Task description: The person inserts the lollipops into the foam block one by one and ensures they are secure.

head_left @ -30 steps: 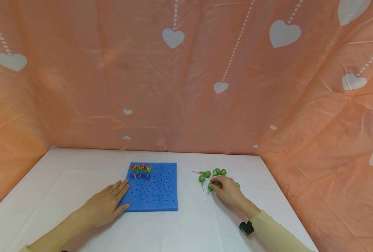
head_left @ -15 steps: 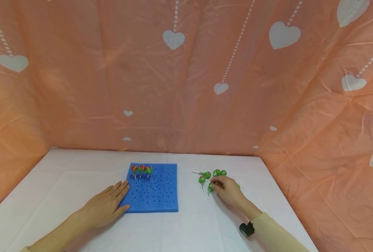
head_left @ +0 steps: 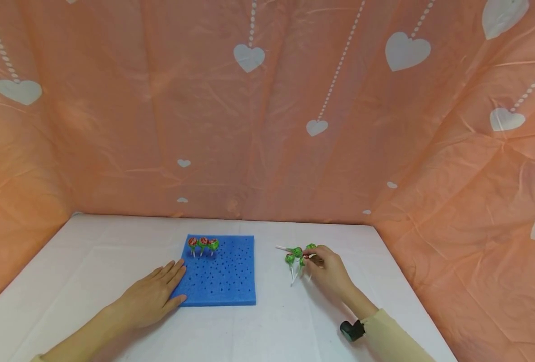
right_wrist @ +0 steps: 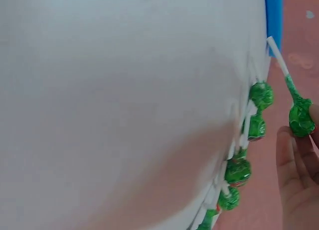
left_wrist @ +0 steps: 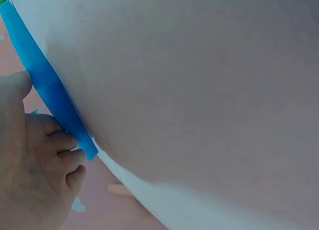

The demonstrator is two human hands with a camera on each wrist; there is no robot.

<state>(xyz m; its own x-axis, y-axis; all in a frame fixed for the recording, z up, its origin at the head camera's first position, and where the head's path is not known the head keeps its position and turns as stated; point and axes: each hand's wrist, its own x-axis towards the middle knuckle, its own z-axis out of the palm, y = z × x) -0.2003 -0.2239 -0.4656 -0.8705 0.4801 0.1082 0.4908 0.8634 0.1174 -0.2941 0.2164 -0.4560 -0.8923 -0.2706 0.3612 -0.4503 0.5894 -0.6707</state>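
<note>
My left hand (head_left: 151,294) lies with its fingers extended on the left edge of a blue foam board (head_left: 231,281) full of small holes. Three lollipops (head_left: 203,243) with red and green wrappers stand upright in a row at the board's back left. To the right of the board, my right hand (head_left: 328,271) pinches a green-wrapped lollipop (right_wrist: 300,118) by its candy head between thumb and fingers; in the right wrist view its white stick points up and left. Several more green lollipops (head_left: 290,258) lie loose around that hand, some partly hidden by it.
A white cloth covers the table (head_left: 267,332). An orange curtain (head_left: 267,176) with white hearts surrounds its back and sides. A black device (head_left: 352,331) sits at the right wrist.
My right hand has moved slightly up and away from its earlier spot in the pile, and now holds a lollipop. The left hand and the board have stayed in place.
</note>
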